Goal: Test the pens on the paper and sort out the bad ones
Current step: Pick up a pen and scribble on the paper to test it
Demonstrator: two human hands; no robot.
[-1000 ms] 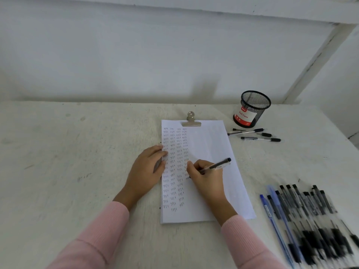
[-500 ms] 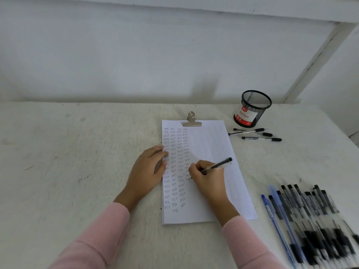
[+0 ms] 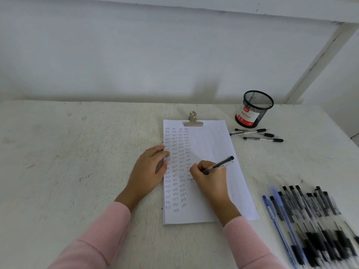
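Left grip (image 3: 147,168) flat (right grip (image 3: 210,178) curled)

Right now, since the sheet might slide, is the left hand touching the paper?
Touching. The head view shows the left hand resting on the left edge of the paper.

White paper (image 3: 209,144) with columns of small dark handwriting; black-capped clear pen (image 3: 220,164); pink ribbed sleeves (image 3: 250,243); black mesh cup (image 3: 255,107) with red-and-white label; row of black and blue pens (image 3: 310,216); silver clip (image 3: 193,121); off-white table (image 3: 77,152)

A rough whitewashed table (image 3: 77,152) meets a white wall (image 3: 136,55).
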